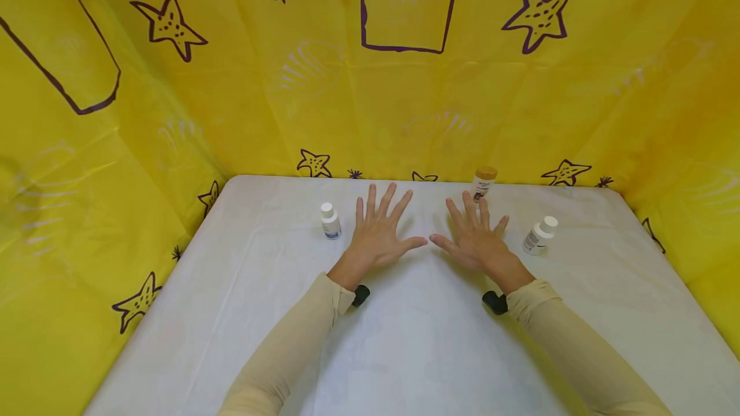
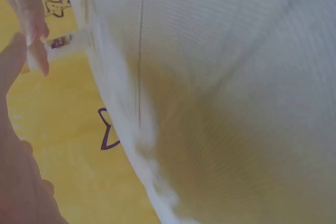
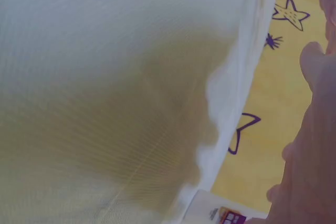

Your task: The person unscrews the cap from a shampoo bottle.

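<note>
Both hands hang over the white table with fingers straight and spread, holding nothing. My left hand (image 1: 377,234) is nearest to a white bottle (image 1: 331,222) with a white cap, standing to its left. The thumb tips of the two hands point at each other and lie close together. Just behind the fingers of my right hand (image 1: 478,237) stands a bottle with an orange-yellow cap (image 1: 485,174), its lower part partly hidden. To the right of that hand is another white bottle (image 1: 540,235). In the right wrist view, the labelled bottle (image 3: 210,207) shows at the bottom edge.
A white cloth covers the table (image 1: 405,352). Yellow sheeting (image 1: 370,101) with purple starfish drawings rises behind it and on both sides. Dark devices (image 1: 494,302) sit under the wrists. Hand shadows fall on the cloth.
</note>
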`<state>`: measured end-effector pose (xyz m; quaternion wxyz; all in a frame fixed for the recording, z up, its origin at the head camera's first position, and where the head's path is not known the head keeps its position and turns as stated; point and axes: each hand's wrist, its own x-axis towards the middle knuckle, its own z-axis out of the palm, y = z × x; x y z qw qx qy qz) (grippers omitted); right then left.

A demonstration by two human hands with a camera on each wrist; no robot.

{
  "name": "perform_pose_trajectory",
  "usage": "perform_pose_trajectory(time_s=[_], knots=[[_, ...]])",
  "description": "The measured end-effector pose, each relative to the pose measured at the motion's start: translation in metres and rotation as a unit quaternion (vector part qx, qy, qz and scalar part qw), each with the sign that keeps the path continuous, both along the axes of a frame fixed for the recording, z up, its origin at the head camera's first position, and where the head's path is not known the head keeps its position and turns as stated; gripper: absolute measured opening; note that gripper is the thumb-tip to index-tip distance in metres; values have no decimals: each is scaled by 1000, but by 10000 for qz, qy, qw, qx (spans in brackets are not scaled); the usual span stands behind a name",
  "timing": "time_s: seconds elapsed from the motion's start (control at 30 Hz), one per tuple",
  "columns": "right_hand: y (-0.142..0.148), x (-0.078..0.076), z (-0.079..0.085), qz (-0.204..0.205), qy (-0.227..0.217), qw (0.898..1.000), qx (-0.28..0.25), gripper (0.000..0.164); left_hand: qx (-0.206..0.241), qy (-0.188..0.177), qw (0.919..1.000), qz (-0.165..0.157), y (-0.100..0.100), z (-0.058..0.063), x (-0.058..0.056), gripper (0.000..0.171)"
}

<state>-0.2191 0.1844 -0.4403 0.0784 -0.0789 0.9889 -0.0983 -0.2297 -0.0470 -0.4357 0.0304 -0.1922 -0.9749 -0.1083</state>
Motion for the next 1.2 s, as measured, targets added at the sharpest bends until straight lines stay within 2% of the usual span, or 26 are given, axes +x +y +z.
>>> perform_pose_trajectory(time_s=[0.2,0.47,0.63,0.77,0.97,1.07,1.2], knots=[[-3,0,1,128,179,9995,-230,97,220,172,9996,67,-3,7,-2,97],[-11,-3,10,362,294,9975,-533,94,531,618,9965,176,-11,28,-4,94],[-19,-6,17,614,491,9914,-1049,90,901,982,9907,274,-20,36,-4,93],[-28,-7,24,771,612,9840,-1485,89,1340,1397,9806,321,-30,39,-4,91],[-45,-9,38,769,742,9758,-1910,88,2183,2026,9542,289,-47,45,-4,92],[-55,-10,45,776,707,9714,-2128,87,2450,2140,9450,348,-56,46,-5,95],[-70,-12,49,859,667,9646,-2403,83,2694,2122,9381,492,-69,44,-3,101]])
